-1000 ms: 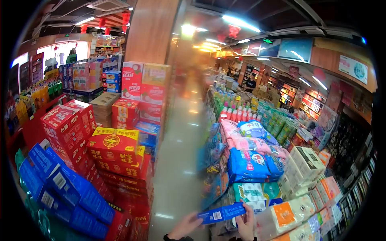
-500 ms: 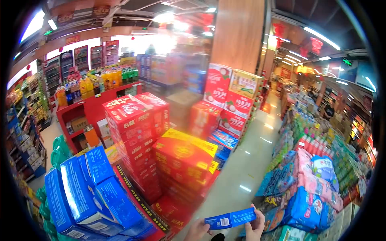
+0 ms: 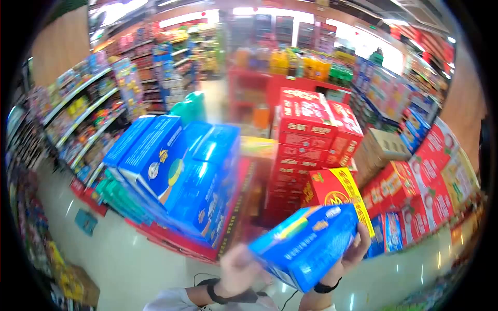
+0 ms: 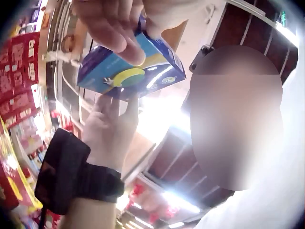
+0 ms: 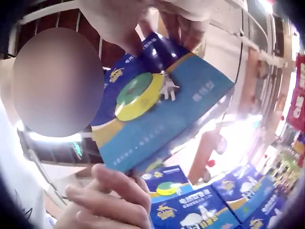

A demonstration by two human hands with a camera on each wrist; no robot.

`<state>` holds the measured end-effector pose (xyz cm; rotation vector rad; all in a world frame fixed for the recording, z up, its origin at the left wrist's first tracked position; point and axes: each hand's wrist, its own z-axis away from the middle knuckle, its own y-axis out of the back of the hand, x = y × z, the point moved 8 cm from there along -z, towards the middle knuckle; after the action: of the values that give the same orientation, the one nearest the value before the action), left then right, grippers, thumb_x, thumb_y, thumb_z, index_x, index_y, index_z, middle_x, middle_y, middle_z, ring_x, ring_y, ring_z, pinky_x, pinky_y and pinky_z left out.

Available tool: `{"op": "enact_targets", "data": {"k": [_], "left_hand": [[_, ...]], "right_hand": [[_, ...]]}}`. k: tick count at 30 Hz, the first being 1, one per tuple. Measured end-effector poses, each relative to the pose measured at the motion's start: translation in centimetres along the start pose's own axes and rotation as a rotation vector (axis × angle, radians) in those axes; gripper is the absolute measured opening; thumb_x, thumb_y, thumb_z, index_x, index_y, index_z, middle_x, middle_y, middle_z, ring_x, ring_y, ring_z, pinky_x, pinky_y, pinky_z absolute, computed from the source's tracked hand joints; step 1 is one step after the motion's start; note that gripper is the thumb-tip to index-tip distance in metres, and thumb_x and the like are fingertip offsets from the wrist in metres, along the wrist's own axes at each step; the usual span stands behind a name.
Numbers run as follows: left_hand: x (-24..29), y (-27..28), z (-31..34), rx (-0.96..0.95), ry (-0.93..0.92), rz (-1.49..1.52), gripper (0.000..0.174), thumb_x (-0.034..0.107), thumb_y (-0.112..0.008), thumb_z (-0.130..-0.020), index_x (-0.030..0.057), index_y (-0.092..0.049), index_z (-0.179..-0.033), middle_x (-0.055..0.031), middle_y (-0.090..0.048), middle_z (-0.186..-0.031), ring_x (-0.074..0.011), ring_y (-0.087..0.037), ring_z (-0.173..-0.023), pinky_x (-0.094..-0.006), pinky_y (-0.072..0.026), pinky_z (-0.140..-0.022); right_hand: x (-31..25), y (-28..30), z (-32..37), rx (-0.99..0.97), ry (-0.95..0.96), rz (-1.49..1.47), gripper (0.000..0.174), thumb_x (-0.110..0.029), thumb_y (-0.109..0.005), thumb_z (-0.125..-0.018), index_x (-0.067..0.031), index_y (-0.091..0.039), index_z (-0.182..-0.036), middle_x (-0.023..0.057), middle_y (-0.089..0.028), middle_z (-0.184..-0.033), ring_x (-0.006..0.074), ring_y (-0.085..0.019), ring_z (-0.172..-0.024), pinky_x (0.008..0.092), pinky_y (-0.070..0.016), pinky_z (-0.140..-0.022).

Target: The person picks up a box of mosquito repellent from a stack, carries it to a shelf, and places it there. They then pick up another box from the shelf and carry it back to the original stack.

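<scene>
box (image 3: 306, 243) | in the air over the aisle floor (image 3: 129, 259), apart from the blue stack (image 3: 171, 166) | left hand (image 3: 236, 269) fingers curled on its near end | right hand (image 3: 357, 248) fingers wrapped round its far edge | picked up: yes, it seems; set down: not yet

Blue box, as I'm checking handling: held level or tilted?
Tilted: in the head view the blue box slopes up from left hand to right hand.
</scene>
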<state>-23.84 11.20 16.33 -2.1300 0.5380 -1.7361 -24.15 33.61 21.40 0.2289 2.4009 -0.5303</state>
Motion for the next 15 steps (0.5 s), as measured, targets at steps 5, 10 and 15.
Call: {"op": "enact_targets", "data": {"k": [5, 10, 15], "left_hand": [[0.6, -0.6, -2.5, 0.422, 0.036, 0.115, 0.006, 0.006, -0.053, -0.096, 0.0028, -0.055, -0.101, -0.0052, -0.06, -0.088, -0.0151, -0.062, -0.079, -0.0279, -0.0511, -0.061], [2.6, -1.8, -4.9, 0.322, -0.242, 0.403, 0.026, 0.023, -0.053, -0.099, 0.0099, -0.059, -0.12, -0.0026, -0.061, -0.121, -0.0175, -0.057, -0.114, -0.0292, -0.0457, -0.096], [2.5, -0.1, -9.3, 0.329, -0.18, 0.611, 0.028, 0.018, -0.05, -0.099, 0.0014, -0.053, -0.122, -0.0097, -0.06, -0.122, -0.0217, -0.056, -0.117, -0.0267, -0.0507, -0.093]], "right_hand": [[0.7, -6.7, -7.3, -0.393, 0.141, -0.269, 0.054, 0.0, -0.067, -0.084, 0.0001, -0.042, -0.132, 0.0173, -0.052, -0.131, 0.0263, -0.05, -0.122, 0.0385, -0.0415, -0.101], [4.4, -11.7, -11.3, -0.331, 0.021, -0.383, 0.053, 0.005, -0.073, -0.076, -0.0001, -0.055, -0.125, 0.0117, -0.062, -0.113, 0.0174, -0.062, -0.1, 0.0298, -0.0498, -0.087], [6.6, -15.4, -12.7, -0.357, -0.012, -0.428, 0.05, 0.008, -0.071, -0.078, 0.0, -0.055, -0.125, 0.0099, -0.061, -0.111, 0.0155, -0.062, -0.098, 0.0267, -0.0541, -0.079]]}}
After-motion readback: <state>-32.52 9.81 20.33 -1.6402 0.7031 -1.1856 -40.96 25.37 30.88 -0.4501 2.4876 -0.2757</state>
